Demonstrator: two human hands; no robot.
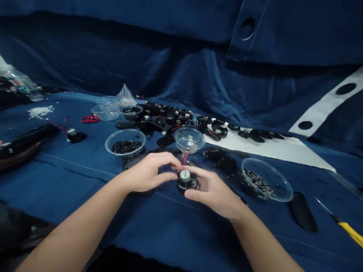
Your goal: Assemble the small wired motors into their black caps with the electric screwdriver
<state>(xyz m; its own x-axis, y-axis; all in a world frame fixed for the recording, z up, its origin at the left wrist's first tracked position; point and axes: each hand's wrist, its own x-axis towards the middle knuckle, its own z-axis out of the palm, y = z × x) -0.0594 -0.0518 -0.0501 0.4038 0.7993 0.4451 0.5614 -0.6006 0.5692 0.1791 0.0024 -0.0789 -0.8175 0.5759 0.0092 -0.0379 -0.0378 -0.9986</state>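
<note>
In the middle of the head view, a black plastic part with a silver motor [185, 175] on top is held just above the blue cloth. Red wires [185, 158] rise from its far side. My right hand [214, 190] grips the part from the right, thumb in front and fingers behind. From the left, my left hand [154, 170] closes its thumb and fingers at the motor's edge, near the base of the wires. Whether those fingertips pinch a wire or the part itself is hard to see.
Clear bowls hold black screws [126, 146], small metal pieces [259, 183] and tiny parts [190, 139]. Black parts with motors [170, 117] pile up behind. Red-handled scissors [90, 119] lie left; a yellow-handled screwdriver [348, 228] and black cover [303, 211] lie right. A white sheet [272, 151] lies behind.
</note>
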